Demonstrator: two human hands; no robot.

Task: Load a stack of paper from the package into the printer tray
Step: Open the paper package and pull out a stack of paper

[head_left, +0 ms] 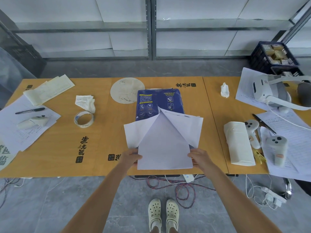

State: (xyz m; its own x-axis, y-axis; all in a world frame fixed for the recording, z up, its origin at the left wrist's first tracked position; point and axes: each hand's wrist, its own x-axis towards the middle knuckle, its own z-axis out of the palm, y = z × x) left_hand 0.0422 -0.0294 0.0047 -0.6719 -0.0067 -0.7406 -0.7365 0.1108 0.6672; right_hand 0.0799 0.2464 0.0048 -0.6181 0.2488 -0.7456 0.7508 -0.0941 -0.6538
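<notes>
Now both hands are gripping the paper stack [164, 148] by its near corners, left hand [130, 158] and right hand [200, 158] equally close. Stack's long axis is running away toward the blue package [156, 103], wrapper flaps spread beside it. No printer tray is showing.

makeshift workroom | bare metal shelving [149, 29] | cluttered table [58, 148] | VR headset [269, 91] | floor cables [181, 187]

Both bare forearms reach forward, near centre. The left hand [130, 157] and right hand [200, 157] are level, each with fingers curled closed.
</notes>
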